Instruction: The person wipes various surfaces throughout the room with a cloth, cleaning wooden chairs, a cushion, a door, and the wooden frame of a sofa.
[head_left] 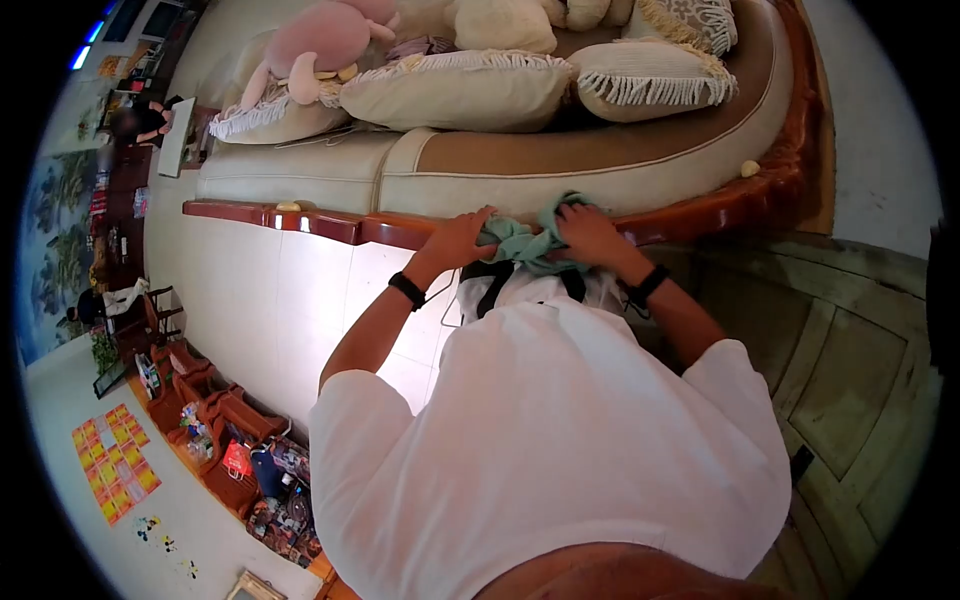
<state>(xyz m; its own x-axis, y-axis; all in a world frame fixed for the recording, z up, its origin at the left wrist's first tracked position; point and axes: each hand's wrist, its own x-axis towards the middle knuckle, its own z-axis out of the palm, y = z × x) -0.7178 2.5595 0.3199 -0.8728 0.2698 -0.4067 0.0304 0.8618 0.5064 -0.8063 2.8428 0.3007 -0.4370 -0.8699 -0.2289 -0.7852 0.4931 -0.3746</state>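
A crumpled green cloth (pixel 522 243) is bunched between my two hands, in front of my body and beside the sofa's wooden edge. My left hand (pixel 458 243) grips its left end, fingers curled into the fabric. On the other side my right hand (pixel 592 236) is closed on the cloth, a fold of it standing up by the fingers. Each wrist wears a dark band. Right beyond the hands runs the polished red-brown wooden rail (pixel 395 232) of the sofa. Some fingertips are hidden in the folds.
The beige and brown sofa (pixel 480 192) carries fringed cushions (pixel 455 90) and a pink plush toy (pixel 318 45). A panelled wooden door (pixel 850 365) is close on my right. Wooden chairs (pixel 235 410) with bags line the left side. Two people are far off at the left.
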